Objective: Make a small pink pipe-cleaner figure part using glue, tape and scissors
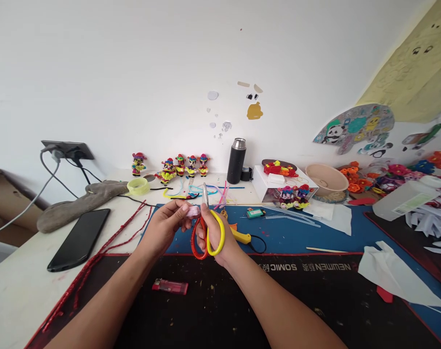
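My left hand point(169, 224) pinches a small pale pink piece point(193, 211) between thumb and fingers, left of the scissors. In my right hand point(215, 232) are scissors with one yellow handle point(220, 237) and one red handle; the blades point up and away, close beside the pale piece. Whether the blades touch it cannot be made out. Both hands are above the blue mat point(296, 235). A yellow-handled tool point(241, 236) lies just right of my right hand, partly hidden by it. Nearer to me, a pink lighter point(170, 286) lies on the black mat point(206, 315).
Small colourful figures point(180, 167) and a black flask point(237, 161) stand along the wall. A phone point(79, 240) and red twisted strands point(104, 247) lie at left. At right are a white box point(284, 183), a bowl point(326, 180), a plastic bottle point(405, 199) and white cloth point(398, 271).
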`<control>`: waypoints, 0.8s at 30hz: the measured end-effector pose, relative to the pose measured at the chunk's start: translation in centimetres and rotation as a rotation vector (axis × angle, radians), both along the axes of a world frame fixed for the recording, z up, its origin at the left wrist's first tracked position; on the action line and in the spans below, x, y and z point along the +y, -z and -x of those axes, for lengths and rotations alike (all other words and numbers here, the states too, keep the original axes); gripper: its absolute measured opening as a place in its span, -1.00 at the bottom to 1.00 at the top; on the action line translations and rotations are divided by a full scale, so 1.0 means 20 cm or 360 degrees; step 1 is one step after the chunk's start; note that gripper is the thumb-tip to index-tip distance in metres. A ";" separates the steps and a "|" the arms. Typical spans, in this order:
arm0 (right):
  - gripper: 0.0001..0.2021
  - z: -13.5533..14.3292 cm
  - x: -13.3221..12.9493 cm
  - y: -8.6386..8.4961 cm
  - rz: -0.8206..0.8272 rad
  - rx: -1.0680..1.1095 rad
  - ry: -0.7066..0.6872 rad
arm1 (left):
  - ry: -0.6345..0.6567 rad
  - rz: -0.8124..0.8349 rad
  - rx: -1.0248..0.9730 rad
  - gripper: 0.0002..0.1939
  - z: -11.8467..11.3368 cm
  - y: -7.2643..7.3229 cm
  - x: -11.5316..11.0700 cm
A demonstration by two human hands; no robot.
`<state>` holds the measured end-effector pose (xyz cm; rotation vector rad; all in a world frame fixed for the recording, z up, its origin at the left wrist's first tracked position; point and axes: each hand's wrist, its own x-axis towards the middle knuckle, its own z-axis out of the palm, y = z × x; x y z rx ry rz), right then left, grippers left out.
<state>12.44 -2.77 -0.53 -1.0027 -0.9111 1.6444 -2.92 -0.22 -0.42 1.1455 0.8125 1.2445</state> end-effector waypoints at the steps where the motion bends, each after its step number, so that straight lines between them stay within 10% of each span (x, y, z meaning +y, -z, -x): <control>1: -0.28 0.00 0.00 0.00 -0.0009 0.0003 0.0001 | -0.0003 -0.0001 -0.0006 -0.61 0.00 0.00 0.00; 24: -0.27 0.01 -0.01 -0.01 -0.0078 -0.0013 -0.0019 | -0.0022 0.0058 -0.0034 -0.55 0.00 -0.01 0.00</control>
